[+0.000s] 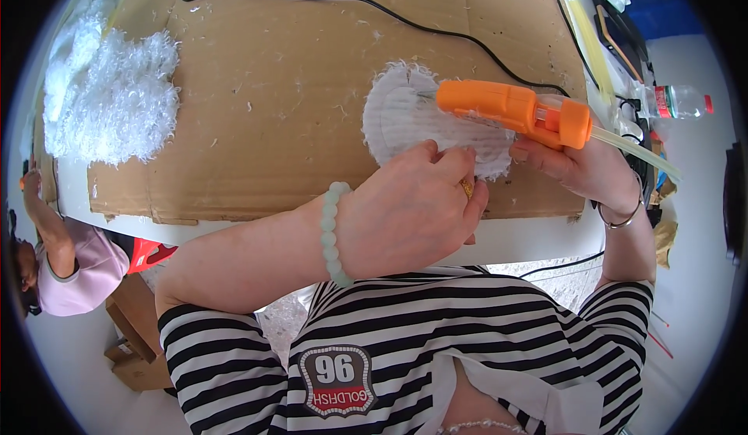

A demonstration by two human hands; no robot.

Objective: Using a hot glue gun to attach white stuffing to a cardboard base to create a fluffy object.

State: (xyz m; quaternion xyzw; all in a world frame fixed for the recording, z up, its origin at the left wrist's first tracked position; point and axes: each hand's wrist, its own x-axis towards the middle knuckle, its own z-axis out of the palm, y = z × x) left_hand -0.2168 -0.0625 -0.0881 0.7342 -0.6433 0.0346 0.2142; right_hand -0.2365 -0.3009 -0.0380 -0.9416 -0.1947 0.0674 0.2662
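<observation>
My right hand [580, 166] grips an orange glue gun [514, 109] with a clear glue stick poking out its back; the nozzle points left over a white fluffy oval piece [405, 116] lying back side up on a cardboard sheet [273, 84]. My left hand [409, 209], with a pale green bead bracelet on the wrist, presses its fingertips on the near edge of that white piece. The gun's black cord [436, 26] runs away across the cardboard.
More white fluffy pieces [117, 104] lie at the cardboard's left and far edges. A plastic bottle [678, 102] and clutter sit at the right. Another person in pink [70, 264] sits low at the left, beside a wooden stool.
</observation>
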